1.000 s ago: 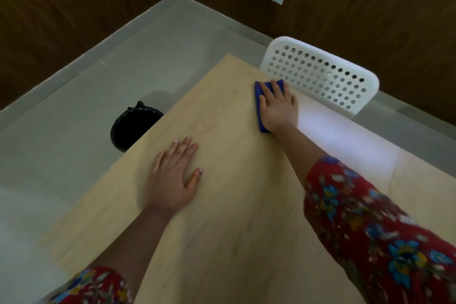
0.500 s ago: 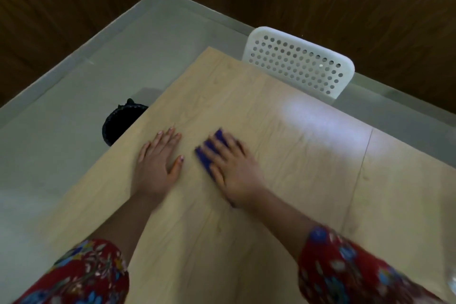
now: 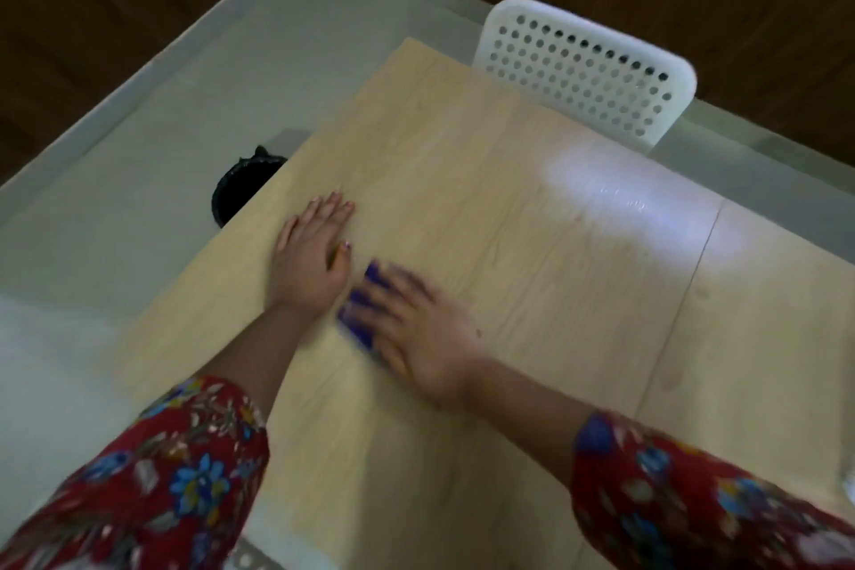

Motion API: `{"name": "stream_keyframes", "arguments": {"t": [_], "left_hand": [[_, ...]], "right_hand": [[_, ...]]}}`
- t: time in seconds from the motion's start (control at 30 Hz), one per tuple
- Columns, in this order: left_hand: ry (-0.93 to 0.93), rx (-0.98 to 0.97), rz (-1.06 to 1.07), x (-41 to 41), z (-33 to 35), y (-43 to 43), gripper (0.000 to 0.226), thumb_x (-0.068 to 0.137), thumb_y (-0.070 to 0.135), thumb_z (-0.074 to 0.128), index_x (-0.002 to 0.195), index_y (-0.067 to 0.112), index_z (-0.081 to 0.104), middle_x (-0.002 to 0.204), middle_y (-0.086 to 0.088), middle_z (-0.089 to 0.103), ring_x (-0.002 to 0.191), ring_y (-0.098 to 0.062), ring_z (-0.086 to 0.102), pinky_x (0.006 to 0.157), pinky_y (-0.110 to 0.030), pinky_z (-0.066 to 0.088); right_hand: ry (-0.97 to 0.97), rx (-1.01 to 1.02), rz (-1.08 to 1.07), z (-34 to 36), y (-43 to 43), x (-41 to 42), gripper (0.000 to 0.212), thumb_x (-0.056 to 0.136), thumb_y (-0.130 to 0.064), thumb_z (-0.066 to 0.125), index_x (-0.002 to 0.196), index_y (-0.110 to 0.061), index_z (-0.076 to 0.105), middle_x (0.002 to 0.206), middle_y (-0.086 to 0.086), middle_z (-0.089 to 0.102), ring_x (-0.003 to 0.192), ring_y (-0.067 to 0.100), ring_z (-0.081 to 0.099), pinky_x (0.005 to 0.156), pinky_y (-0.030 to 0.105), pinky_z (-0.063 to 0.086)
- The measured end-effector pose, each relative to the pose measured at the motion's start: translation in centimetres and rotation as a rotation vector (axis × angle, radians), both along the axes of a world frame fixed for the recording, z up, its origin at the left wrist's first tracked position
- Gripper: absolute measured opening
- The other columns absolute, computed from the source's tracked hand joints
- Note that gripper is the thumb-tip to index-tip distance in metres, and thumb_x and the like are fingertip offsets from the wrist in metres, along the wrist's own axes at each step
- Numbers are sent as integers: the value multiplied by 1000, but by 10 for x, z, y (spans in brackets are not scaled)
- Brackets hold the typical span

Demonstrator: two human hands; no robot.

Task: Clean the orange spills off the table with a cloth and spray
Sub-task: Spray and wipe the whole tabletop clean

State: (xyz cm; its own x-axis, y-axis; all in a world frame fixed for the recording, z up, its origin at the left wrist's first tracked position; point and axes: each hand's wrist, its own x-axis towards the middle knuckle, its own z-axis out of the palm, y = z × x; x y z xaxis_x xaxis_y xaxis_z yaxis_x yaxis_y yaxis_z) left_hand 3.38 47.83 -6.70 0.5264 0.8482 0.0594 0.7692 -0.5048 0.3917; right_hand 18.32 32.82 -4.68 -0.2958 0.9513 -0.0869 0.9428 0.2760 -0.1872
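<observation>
- Left hand (image 3: 310,255), centre-left of frame: palm down on the tabletop (image 3: 509,208), fingers (image 3: 331,209) straight and close together, thumb angled out toward the cloth. It holds nothing and looks like a brace.
- Right hand (image 3: 425,338), just right of and below the left, is motion-blurred. As far as the blur allows, its fingers (image 3: 399,288) lie flat and slightly spread over the cloth, pressing down rather than pinching.
- Cloth (image 3: 358,320): small, dark blue, at frame centre. It sits flat on the tabletop under the right fingertips, just beside the left thumb. Only its left edge shows.
- Handling, as a judgement: the cloth looks soft, light and limp, so it will bunch or slide out if pushed from one edge. A flat palm over its middle with even downward pressure suits wiping. To lift it, pinch a free corner at the exposed left edge.
- Pale wet-looking sheen (image 3: 615,199) at right of centre, with faint droplets. A damp surface may let the cloth glide.
- No orange marks can be made out on the wood, and no spray bottle can be identified in view.
- Surroundings: white perforated chair (image 3: 587,69) at top right, against the tabletop's far edge. Black bin (image 3: 238,192) on the grey floor at left, partly hidden by the tabletop edge.
</observation>
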Motion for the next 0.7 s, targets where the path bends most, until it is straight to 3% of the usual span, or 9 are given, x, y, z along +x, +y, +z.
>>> {"name": "stream_keyframes", "arguments": {"t": [0.07,0.1,0.23,0.3,0.37,0.43,0.53,0.63,0.7], "left_hand": [[-12,-16,1,1,2,1,54,94,30,37,148,30,35,158,11,25,147,-10,18,120,-38,14],[-22,-26,7,-1,1,0,54,94,29,38,148,29,35,158,11,25,147,-10,17,120,-38,13],[-9,-29,24,-1,0,-1,53,97,27,41,149,30,33,159,12,22,147,-9,14,121,-38,10],[-17,-40,27,-1,1,-2,53,97,26,43,149,30,34,158,11,23,147,-10,15,121,-38,10],[-16,-46,14,-1,2,-3,53,96,25,44,149,29,35,158,10,24,147,-11,15,120,-36,9],[-25,-62,4,-6,6,-8,53,96,24,44,148,27,37,158,9,25,147,-12,17,120,-35,9],[-30,-102,26,-8,13,-21,49,97,22,44,146,25,41,157,6,29,147,-15,21,119,-37,10],[-41,-120,57,4,22,-70,48,98,20,44,146,23,42,157,5,28,146,-15,22,117,-34,8],[-87,-135,31,21,28,-110,46,98,22,42,144,21,44,156,4,31,145,-16,25,116,-31,8]], "right_hand": [[56,-44,225,4,-43,12,47,101,-43,28,146,-35,34,158,-8,26,149,17,10,119,40,9],[64,-15,228,0,-51,32,45,101,-44,30,144,-34,39,157,-7,28,149,16,13,118,40,12],[11,117,-415,-1,-19,109,46,98,-44,32,138,-30,48,147,12,38,138,34,32,115,49,22],[50,131,-492,-3,-9,79,46,96,-43,35,136,-28,51,142,16,42,133,39,36,112,50,27],[119,172,-302,-7,-19,16,43,94,-40,41,131,-26,57,139,17,47,130,39,41,112,49,30],[162,130,54,-7,-60,-41,40,96,-40,42,130,-28,58,141,13,48,135,33,38,115,43,25],[179,12,377,-1,-126,-41,38,100,-42,41,136,-34,51,149,3,41,144,23,26,118,40,20],[155,6,335,0,-145,37,38,100,-45,40,137,-38,48,148,1,40,143,21,29,116,42,23],[103,78,87,-3,-123,100,38,99,-45,39,134,-35,50,143,6,43,134,27,38,111,48,31]]}}
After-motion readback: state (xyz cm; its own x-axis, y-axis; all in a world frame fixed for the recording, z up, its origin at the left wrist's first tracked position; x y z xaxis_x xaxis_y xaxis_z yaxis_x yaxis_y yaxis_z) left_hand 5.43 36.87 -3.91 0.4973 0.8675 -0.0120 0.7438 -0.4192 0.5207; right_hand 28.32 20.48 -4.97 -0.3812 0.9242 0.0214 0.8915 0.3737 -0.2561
